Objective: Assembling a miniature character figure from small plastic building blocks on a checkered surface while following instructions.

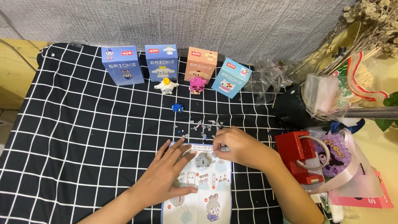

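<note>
My left hand (166,176) lies flat, fingers spread, on a folded instruction sheet (199,199) on the black checked cloth. A small grey brick build (203,159) sits on the sheet between my hands. My right hand (240,147) hovers at the sheet's top right edge, fingertips pinched on a tiny grey brick (224,148). Several loose small grey bricks (203,126) lie scattered just beyond the sheet. A small blue brick piece (177,108) rests farther back.
Several toy brick boxes stand in a row at the back: two blue (122,65) (161,62), one peach (200,63), one light blue (231,77). A white figure (166,86) and a pink figure (197,84) stand before them. Red holder (299,159), plastic bags and dried flowers crowd the right.
</note>
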